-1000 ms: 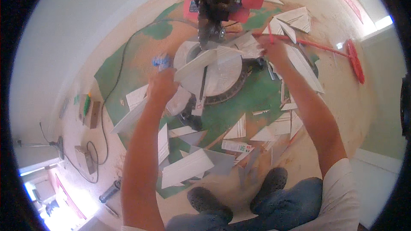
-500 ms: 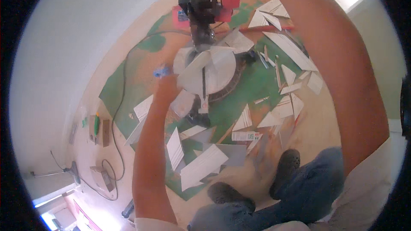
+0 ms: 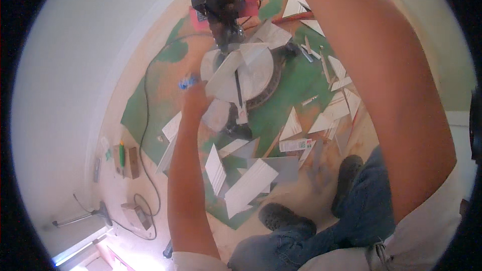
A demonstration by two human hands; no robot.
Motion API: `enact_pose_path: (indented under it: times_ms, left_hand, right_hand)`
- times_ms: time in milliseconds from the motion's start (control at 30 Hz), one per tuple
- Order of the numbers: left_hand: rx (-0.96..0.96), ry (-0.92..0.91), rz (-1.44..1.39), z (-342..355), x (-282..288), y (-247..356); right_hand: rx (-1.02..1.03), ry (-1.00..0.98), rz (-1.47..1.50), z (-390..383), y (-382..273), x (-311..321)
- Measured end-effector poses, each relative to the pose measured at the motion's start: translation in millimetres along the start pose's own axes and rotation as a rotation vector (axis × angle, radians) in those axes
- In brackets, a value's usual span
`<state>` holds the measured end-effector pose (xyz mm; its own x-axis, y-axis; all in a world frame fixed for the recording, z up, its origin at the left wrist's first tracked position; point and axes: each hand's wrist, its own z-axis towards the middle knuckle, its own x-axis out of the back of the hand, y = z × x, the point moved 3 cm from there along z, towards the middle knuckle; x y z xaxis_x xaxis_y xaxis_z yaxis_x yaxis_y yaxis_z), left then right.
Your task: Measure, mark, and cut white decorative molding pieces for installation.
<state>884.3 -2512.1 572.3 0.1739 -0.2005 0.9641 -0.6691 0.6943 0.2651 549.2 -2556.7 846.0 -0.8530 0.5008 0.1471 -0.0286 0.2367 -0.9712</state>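
A miter saw with a red and dark upper body stands on a green and brown dusty sheet. A white trim piece lies at a slant across its round pale table. My left hand is at the left edge of the table, against the near end of this piece; its fingers are too blurred to make out. Something small and blue shows beside that hand. My right arm reaches up past the top edge, so my right hand is out of the picture.
White trim offcuts lie scattered in front and to the right. A white printed tube rests near my shoes. On the left, a dark cable runs past a box with a green-handled tool.
The view has shifted, moving the saw slightly up and left in the picture. My left hand stays beside the trim piece, and my right arm still reaches upward.
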Motion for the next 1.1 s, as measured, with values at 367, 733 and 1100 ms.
enact_pose_path:
  times_ms: [367, 733, 1100]
  left_hand:
    - [-0.028, -0.101, -0.035, 2, -3, -4]
    - [0.038, -0.143, -0.045, -3, 3, -9]
    - [0.076, -0.126, -0.059, -2, 2, 3]
  right_hand:
    - [0.09, 0.05, 0.051, 14, 1, -1]
    - [0.086, -0.036, 0.003, 10, 1, -2]
    - [0.258, -0.099, 0.038, -13, 11, 12]
